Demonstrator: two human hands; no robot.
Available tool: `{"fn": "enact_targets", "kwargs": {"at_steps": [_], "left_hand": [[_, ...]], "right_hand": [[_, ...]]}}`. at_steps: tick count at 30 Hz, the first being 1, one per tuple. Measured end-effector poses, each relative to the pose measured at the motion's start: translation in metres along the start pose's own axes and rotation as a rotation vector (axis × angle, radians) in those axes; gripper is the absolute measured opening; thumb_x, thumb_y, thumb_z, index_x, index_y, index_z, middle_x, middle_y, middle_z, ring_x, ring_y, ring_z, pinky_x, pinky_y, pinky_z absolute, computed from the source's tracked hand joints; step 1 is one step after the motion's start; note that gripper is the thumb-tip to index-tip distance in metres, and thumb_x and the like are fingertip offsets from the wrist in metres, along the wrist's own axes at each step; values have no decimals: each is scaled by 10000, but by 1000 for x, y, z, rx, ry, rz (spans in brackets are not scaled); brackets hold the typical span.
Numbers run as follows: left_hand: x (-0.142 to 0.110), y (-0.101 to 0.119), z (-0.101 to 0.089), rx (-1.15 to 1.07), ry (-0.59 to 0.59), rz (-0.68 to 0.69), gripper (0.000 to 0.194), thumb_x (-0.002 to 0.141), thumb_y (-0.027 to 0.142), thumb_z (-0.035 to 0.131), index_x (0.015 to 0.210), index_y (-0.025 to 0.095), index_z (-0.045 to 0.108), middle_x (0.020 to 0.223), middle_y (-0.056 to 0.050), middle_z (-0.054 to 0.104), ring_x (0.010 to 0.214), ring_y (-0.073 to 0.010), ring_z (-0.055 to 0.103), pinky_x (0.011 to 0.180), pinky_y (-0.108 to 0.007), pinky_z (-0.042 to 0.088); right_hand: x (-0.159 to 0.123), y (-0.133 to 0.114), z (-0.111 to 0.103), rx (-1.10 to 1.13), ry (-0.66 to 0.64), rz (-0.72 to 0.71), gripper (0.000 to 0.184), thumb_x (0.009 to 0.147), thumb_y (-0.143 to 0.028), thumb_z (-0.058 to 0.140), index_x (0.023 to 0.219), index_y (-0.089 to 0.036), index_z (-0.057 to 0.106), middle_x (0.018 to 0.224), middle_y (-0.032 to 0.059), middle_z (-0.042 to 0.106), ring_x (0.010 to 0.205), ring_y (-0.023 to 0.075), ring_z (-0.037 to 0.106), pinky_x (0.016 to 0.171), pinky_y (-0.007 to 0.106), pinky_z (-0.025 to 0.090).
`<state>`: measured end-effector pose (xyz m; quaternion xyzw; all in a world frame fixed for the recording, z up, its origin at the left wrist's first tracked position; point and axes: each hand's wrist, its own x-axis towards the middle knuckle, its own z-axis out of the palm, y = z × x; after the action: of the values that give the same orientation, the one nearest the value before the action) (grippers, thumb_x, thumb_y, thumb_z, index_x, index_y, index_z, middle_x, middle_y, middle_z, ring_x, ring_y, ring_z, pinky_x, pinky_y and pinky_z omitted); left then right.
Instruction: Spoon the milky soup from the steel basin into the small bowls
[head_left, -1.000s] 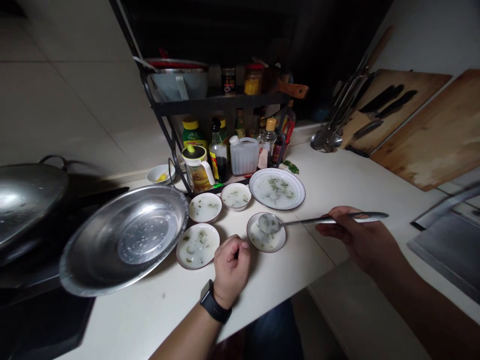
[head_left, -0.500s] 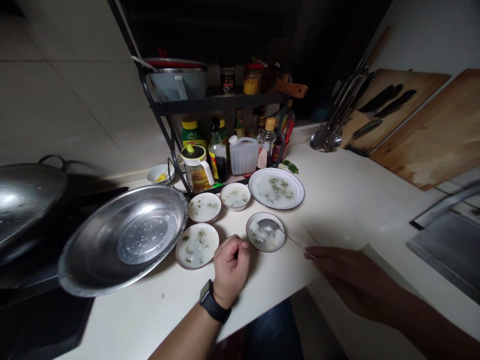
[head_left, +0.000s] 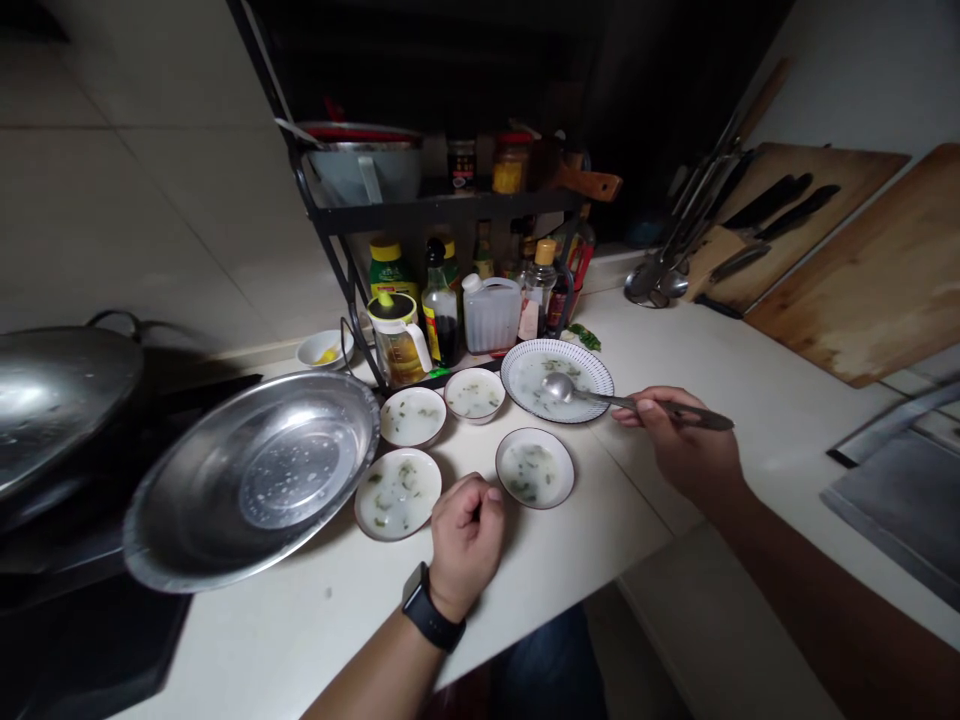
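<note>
My right hand (head_left: 679, 440) grips the handle of a metal spoon (head_left: 600, 396), whose bowl rests in the large patterned plate (head_left: 592, 362) of pale liquid with green bits. My left hand (head_left: 465, 535) lies curled in a loose fist on the counter, a dark watch on the wrist, between two small dishes (head_left: 396, 494) (head_left: 535, 468) of the same liquid. Two more small dishes (head_left: 412, 416) (head_left: 474, 393) sit just behind them.
A big steel basin (head_left: 251, 475) overhangs the stove at left, beside a wok (head_left: 52, 390). A black rack (head_left: 420, 210) with bottles and jars stands behind the dishes. Cutting boards (head_left: 877, 270), knives and ladles lean at right. A sink edge (head_left: 885, 480) lies far right.
My right hand moved the spoon from the near right small dish up into the large patterned plate. My left hand stayed where it was.
</note>
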<state>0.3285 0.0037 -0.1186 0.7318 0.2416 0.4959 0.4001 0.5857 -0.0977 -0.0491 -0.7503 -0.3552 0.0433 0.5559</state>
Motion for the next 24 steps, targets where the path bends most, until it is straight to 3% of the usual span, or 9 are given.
{"fn": "enact_targets", "kwargs": {"at_steps": [4,9,15,24], "left_hand": [[0,0,0,-8,2,11,336,996,157,504,675,214,425,624,42,447,577,-109,442,570,-237,353],[-1,-1,0,1,2,13,336,995,160,506,674,215,426,620,44,439,572,-109,435,568,-238,350],[1,1,1,6,7,24,330,987,148,507,673,214,430,610,48,443,562,-106,436,558,-232,345],[1,1,0,7,11,19,337,989,162,508,664,213,431,612,44,454,565,-107,446,564,-229,357]], "right_hand": [[14,3,7,269,73,205,253,826,-434,819,833,-238,658,696,29,755,675,226,789,678,331,686],[27,-4,6,471,182,334,196,791,-234,824,765,-181,638,637,17,695,607,213,782,580,245,672],[26,-17,1,531,177,356,193,771,-201,825,771,-163,636,654,17,694,576,209,774,550,236,667],[11,-26,-18,538,118,337,338,624,-355,949,769,-183,697,678,4,691,593,231,775,563,285,685]]}}
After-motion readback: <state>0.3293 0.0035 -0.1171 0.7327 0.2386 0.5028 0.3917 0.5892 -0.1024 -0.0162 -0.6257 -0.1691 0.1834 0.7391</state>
